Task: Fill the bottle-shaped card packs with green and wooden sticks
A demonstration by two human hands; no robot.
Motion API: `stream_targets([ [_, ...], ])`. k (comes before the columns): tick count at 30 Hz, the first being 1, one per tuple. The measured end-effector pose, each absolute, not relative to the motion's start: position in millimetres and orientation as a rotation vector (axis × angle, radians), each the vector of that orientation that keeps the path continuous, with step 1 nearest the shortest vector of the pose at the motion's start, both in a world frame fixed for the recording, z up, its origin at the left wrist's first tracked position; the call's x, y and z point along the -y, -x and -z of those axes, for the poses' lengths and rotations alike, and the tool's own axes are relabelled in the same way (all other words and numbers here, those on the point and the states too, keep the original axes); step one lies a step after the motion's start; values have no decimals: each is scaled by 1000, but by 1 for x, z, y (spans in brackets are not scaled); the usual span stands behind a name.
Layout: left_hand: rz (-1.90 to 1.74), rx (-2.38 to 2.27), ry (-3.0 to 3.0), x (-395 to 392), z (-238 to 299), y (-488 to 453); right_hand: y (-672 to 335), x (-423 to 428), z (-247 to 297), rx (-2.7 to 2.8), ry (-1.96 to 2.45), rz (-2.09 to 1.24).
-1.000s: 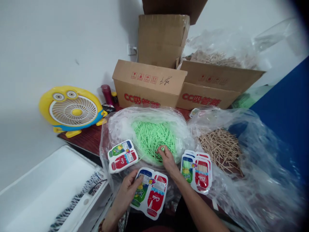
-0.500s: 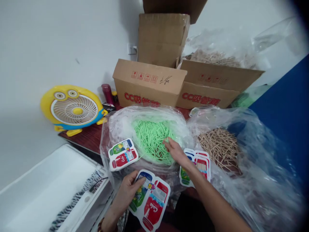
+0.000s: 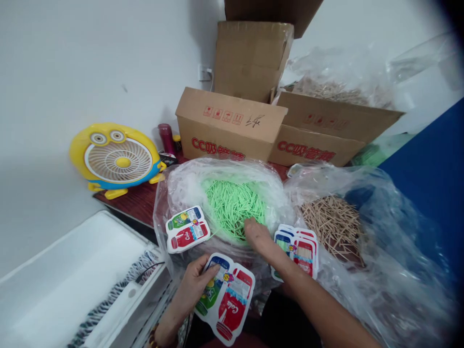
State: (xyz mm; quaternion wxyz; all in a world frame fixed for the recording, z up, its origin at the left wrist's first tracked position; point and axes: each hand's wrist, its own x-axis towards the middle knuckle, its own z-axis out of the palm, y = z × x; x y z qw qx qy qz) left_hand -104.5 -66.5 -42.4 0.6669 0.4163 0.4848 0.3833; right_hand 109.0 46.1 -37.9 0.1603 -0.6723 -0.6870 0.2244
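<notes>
My left hand (image 3: 199, 280) pinches a printed package (image 3: 232, 309) by its upper left edge, thumb on top. It is shaped like two joined bottles, one green with "Sprite" and one red with "Cola". My right hand (image 3: 256, 234) is closed at the near right edge of a heap of thin green sticks (image 3: 232, 203) in a clear plastic bag (image 3: 177, 176). Its fingertips are hidden, so what they hold does not show. Right of that wrist lies a small stack of like packages (image 3: 305, 253). Another such package (image 3: 186, 227) rests left of the green sticks.
Brown sticks (image 3: 331, 224) lie in clear plastic at right. Cardboard boxes (image 3: 232, 121) stand behind. A yellow fan (image 3: 119, 162) and a dark red bottle (image 3: 166, 137) are at back left. A white foam box (image 3: 54, 275) is at lower left, a blue panel (image 3: 427, 179) at right.
My right hand has drawn nearer to me, down from among the green sticks to their near edge, its fingers turned out of sight. My left hand keeps its package. The view has shifted slightly.
</notes>
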Motion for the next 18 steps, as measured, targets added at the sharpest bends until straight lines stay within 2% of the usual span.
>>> stream_targets([
  [7, -856, -1129, -964, 66, 45, 105, -130, -57, 42, 1560, 1515, -982],
  [13, -852, -1122, -965, 63, 42, 105, -115, -40, 53, 1283, 1274, -1032],
  [18, -864, -1109, -969, 64, 41, 103, -100, -22, 58, 1260, 1206, -1112],
])
